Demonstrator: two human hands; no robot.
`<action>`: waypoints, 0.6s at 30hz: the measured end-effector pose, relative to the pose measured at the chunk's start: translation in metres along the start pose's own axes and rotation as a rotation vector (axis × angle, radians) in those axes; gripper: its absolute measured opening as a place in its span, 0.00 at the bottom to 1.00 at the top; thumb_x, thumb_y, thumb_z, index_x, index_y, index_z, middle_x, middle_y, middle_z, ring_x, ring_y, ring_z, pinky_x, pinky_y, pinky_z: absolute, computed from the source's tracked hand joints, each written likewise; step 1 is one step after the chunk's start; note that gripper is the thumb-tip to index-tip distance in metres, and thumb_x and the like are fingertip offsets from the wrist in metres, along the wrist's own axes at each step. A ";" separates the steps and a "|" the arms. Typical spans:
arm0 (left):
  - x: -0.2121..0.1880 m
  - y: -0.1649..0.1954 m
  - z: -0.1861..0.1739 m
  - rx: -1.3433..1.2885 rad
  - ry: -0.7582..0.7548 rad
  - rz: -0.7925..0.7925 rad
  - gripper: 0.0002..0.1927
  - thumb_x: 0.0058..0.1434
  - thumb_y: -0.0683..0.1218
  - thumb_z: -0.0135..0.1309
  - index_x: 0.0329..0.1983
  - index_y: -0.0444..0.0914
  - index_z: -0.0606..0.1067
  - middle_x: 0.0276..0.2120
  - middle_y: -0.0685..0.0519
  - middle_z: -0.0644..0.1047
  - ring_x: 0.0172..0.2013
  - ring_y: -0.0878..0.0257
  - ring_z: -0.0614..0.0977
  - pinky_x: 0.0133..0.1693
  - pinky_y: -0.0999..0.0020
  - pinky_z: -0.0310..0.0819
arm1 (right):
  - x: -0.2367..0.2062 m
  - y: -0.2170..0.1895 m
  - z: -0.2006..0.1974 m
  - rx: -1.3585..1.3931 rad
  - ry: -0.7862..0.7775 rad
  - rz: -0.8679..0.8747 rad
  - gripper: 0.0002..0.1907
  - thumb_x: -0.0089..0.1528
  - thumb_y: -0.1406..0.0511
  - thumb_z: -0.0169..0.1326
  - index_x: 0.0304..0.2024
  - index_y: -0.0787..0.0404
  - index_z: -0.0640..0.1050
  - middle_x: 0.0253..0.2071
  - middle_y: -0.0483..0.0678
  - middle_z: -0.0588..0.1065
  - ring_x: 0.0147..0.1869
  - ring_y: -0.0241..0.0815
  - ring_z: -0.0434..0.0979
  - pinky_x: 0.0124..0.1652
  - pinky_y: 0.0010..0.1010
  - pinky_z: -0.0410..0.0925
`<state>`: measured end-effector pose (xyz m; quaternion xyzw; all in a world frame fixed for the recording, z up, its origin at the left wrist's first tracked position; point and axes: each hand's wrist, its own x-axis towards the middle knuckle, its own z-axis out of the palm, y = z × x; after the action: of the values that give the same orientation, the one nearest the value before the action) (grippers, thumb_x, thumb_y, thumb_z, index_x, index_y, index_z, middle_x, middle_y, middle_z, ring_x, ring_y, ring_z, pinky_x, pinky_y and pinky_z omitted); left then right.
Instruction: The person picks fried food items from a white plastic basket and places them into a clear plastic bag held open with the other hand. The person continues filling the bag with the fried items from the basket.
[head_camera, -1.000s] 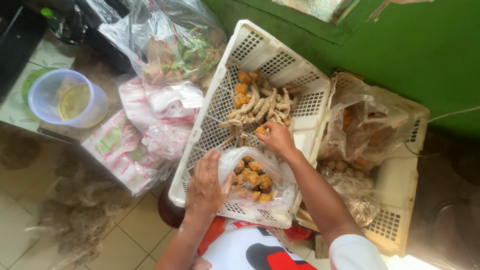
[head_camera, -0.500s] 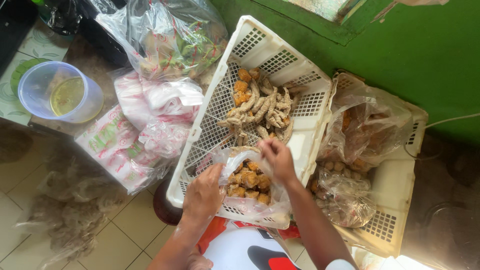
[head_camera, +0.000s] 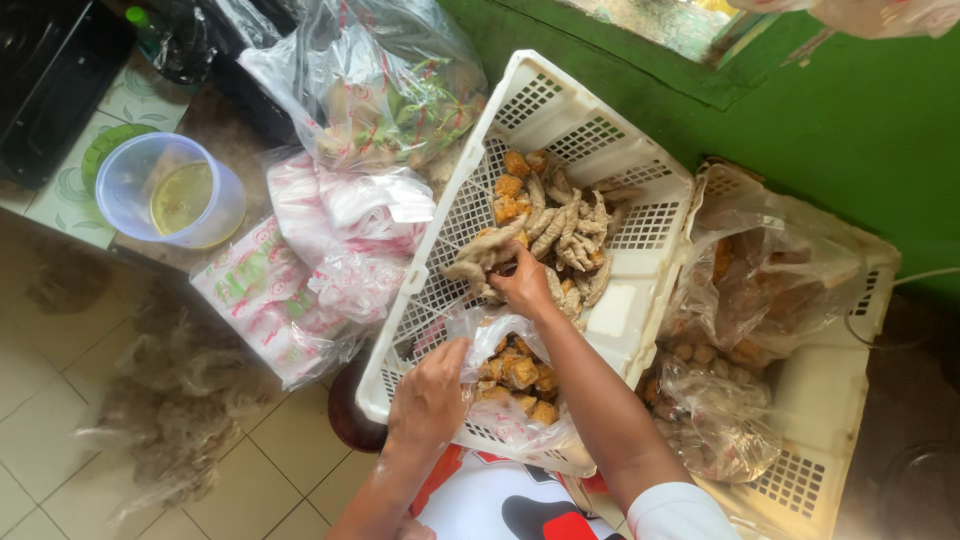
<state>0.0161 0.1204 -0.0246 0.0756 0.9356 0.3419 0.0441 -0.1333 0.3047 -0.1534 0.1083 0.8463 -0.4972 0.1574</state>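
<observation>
A white perforated plastic crate lies tilted in front of me, with a pile of tan finger-shaped fried snacks and orange-brown fried cubes in it. My left hand grips the rim of a clear plastic bag that lies in the crate's near end and holds orange fried cubes. My right hand reaches into the snack pile just beyond the bag, fingers closed around a few of the long pieces.
A second white crate at right holds clear bags of fried food. At left lie pink-and-white printed plastic bags, a clear bag of greens, and a lidded translucent tub. A green wall stands behind. Tiled floor lies below.
My right hand dropped to the bag's mouth half a second ago and has now gone back up into the snack pile. My left hand stays on the bag's rim.
</observation>
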 end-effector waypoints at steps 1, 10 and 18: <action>0.001 0.001 -0.001 -0.001 0.009 0.006 0.21 0.53 0.31 0.52 0.52 0.31 0.74 0.42 0.40 0.80 0.41 0.42 0.84 0.41 0.54 0.80 | 0.000 0.000 0.000 -0.060 -0.001 0.035 0.27 0.56 0.68 0.64 0.57 0.61 0.72 0.45 0.52 0.80 0.41 0.41 0.80 0.43 0.33 0.73; 0.002 0.013 -0.011 -0.075 0.092 0.107 0.32 0.47 0.38 0.63 0.57 0.32 0.71 0.45 0.40 0.79 0.44 0.41 0.81 0.44 0.51 0.75 | -0.079 0.001 -0.090 0.491 -0.064 0.014 0.18 0.59 0.63 0.67 0.44 0.61 0.72 0.36 0.50 0.72 0.32 0.37 0.66 0.29 0.23 0.64; -0.001 0.000 -0.003 -0.131 0.077 0.197 0.24 0.57 0.36 0.54 0.59 0.33 0.72 0.45 0.41 0.80 0.45 0.44 0.82 0.46 0.54 0.77 | -0.199 -0.025 -0.045 -0.055 -0.236 0.018 0.16 0.60 0.61 0.62 0.47 0.59 0.76 0.40 0.48 0.78 0.42 0.38 0.82 0.41 0.24 0.77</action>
<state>0.0165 0.1186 -0.0223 0.1509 0.9004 0.4076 -0.0209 0.0355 0.3270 -0.0381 0.0525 0.8343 -0.4815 0.2633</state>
